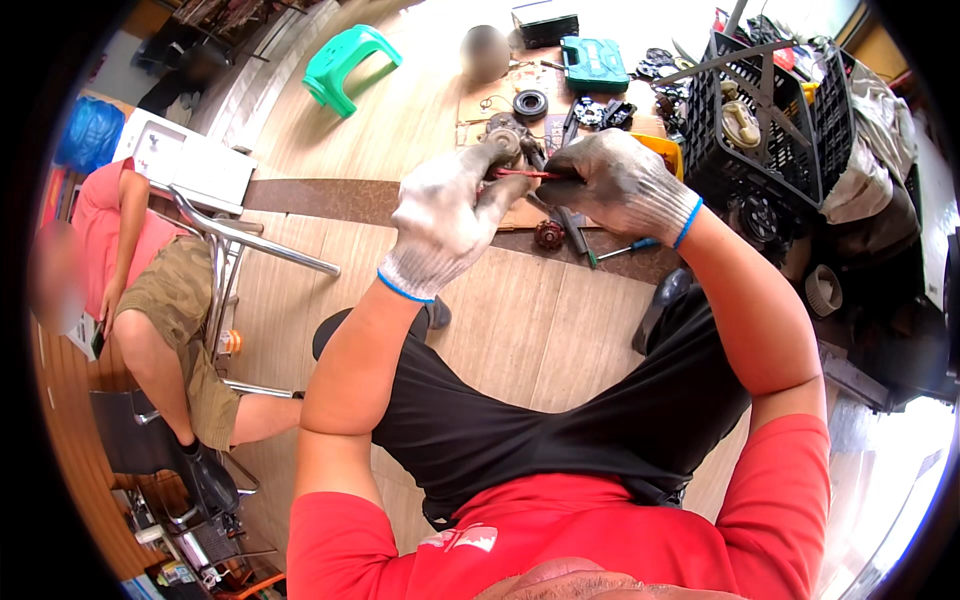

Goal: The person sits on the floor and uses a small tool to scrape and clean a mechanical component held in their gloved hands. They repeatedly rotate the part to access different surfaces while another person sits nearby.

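Note:
Both my hands wear greyish-white knit gloves with blue cuffs, smudged dark. My left hand pinches one end of a thin red wire-like strand. Fingers closed, my right hand grips the other end, so the strand spans the short gap between them. Its exact kind is too small to tell. Just beyond my left hand lie greyish metal parts, partly hidden by the glove. Below my right hand, on the floor, are a dark red round part and a screwdriver with a blue handle.
Cardboard on the floor carries a black ring-shaped part and a teal tool case. Black crates of parts stand at right. A green stool is far left. Another person sits at left beside a metal-framed chair.

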Action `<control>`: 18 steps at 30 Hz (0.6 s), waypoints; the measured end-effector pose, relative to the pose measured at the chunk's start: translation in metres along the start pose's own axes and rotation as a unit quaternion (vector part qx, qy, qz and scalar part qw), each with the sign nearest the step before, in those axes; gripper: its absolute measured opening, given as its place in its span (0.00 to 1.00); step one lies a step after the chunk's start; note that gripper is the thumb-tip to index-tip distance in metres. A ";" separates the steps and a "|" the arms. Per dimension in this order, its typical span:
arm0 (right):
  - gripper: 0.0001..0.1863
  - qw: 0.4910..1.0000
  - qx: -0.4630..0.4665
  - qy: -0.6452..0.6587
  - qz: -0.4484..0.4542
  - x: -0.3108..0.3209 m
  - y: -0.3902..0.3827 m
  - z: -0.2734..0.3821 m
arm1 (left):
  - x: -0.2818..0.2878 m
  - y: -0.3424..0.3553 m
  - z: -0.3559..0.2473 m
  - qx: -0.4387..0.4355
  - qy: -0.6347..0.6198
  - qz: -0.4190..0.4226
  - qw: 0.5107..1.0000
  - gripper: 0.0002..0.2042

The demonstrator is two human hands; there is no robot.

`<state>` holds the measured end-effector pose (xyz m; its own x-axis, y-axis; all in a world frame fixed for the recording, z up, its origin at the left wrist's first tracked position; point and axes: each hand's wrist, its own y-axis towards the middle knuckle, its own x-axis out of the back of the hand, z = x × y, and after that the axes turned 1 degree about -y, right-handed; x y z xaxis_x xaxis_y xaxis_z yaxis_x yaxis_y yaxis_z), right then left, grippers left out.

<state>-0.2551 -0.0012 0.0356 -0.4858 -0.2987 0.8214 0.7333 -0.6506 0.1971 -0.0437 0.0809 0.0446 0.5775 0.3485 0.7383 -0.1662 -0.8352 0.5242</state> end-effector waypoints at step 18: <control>0.15 0.993 0.061 -0.097 -0.020 -0.006 -0.003 -0.001 | 0.013 0.001 -0.005 0.328 -0.396 0.202 0.833 0.21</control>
<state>-0.2546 0.0015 0.0292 -0.4242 -0.1258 0.8968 0.7726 -0.5669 0.2859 -0.0408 0.0864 0.0570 0.9699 -0.1910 0.1508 -0.1521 -0.9595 -0.2369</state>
